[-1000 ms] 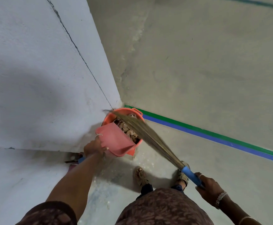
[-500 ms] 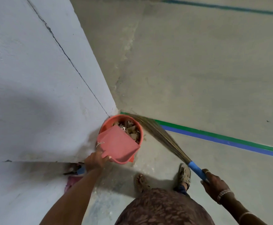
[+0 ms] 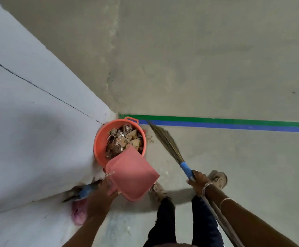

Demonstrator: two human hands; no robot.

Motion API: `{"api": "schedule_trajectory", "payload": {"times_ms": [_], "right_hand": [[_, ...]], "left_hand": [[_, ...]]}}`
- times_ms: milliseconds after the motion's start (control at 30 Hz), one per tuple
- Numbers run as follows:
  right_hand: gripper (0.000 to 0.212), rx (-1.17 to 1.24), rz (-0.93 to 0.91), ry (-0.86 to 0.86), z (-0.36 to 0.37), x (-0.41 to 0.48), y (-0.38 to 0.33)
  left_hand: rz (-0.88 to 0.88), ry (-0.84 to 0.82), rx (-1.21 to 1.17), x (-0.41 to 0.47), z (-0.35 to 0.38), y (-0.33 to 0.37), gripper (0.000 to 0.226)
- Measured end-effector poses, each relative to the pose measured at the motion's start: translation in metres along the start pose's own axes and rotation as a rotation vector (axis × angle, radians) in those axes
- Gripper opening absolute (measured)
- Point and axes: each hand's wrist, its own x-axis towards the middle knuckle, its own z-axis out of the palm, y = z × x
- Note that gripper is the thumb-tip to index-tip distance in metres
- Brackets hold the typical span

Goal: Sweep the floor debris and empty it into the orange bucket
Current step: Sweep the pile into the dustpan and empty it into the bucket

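Your left hand (image 3: pixel 103 195) grips the pink dustpan (image 3: pixel 131 175), tipped over the orange bucket's (image 3: pixel 100 139) near rim. Your right hand (image 3: pixel 197 180) grasps the broom (image 3: pixel 168 141) just right of it.

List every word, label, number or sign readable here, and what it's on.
None can be read.
The orange bucket, dustpan and broom show no lettering; the green and blue floor stripes are plain.
Any print on the debris is too blurred to tell.
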Motion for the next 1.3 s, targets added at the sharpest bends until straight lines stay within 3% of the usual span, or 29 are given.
{"api": "schedule_trajectory", "payload": {"times_ms": [167,300,533,633,733,833,900,967,1100,1200,1233,1300], "right_hand": [[0.028,0.091,0.038,-0.104,0.044,0.059,-0.008],[0.04,0.238,0.191,-0.074,0.059,0.082,0.003],[0.027,0.761,0.485,0.276,0.006,0.056,0.062],[0.018,0.807,0.521,0.425,-0.029,0.038,0.091],[0.028,0.9,0.504,0.484,-0.049,0.034,0.114],[0.048,0.894,0.428,0.423,-0.063,0.03,0.112],[0.072,0.934,0.338,0.309,-0.069,0.03,0.097],[0.08,0.954,0.247,0.197,-0.066,0.04,0.084],[0.075,0.853,0.129,0.078,-0.051,0.064,0.066],[0.061,0.817,0.099,-0.012,-0.046,0.073,0.052],[0.056,0.806,0.091,-0.042,-0.045,0.078,0.052],[0.046,0.815,0.117,-0.088,-0.046,0.09,0.055]], "left_hand": [[-0.02,-0.015,0.068,0.013,0.002,0.029,0.074],[-0.004,-0.012,0.107,0.015,0.002,0.053,0.072],[0.069,-0.094,0.147,0.016,-0.002,0.1,0.076],[0.073,-0.091,0.133,0.016,-0.002,0.119,0.083],[0.088,-0.072,0.111,0.014,-0.002,0.143,0.082],[0.112,-0.051,0.141,0.014,-0.001,0.16,0.085],[0.125,-0.034,0.164,0.017,0.003,0.165,0.09],[0.097,-0.043,0.18,0.018,0.007,0.17,0.088],[0.064,-0.024,0.177,0.009,0.007,0.196,0.073],[0.11,-0.084,0.139,0.003,0.0,0.221,0.03],[0.11,-0.092,0.165,0.003,0.001,0.227,0.03],[0.068,-0.057,0.213,0.012,0.005,0.228,0.052]]}}
